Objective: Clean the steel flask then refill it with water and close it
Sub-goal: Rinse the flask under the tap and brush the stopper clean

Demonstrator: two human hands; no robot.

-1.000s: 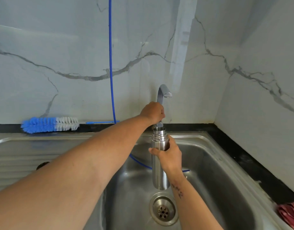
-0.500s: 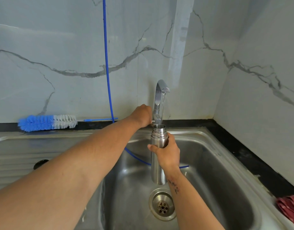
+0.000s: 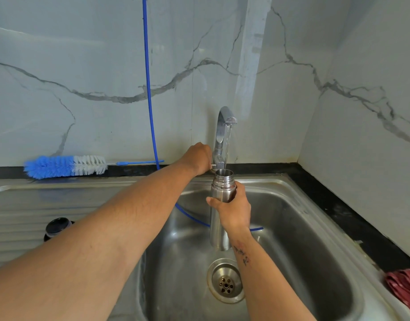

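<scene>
- Landmark: tap [image 3: 223, 135], at the back rim of the sink [image 3: 315, 205].
- Steel flask [image 3: 219, 214] held upright over the basin, long axis vertical, open mouth directly under the tap's spout and just in front of its base.
- Thin water stream [image 3: 227, 147] falls from the spout into the mouth; fill level not visible.
- Right hand [image 3: 234, 210] wrapped round the flask's upper body, just below the threaded neck; firm hold, so the flask's body hangs below the grasp, towards the drain [image 3: 226, 280].
- Left hand [image 3: 199, 158] at the tap's left side, on its lever; the fingers are hidden, so I cannot tell how they lie.
- Judgement: filling or rinsing under way. Mouth-to-spout alignment is the critical relation; the left hand is nearer the lever for shut-off.
- Dark cap [image 3: 57, 228] left of the tap, on the drainboard, well apart from the flask.
- Bottle brush [image 3: 65, 165] lies left of the tap, against the wall.
</scene>
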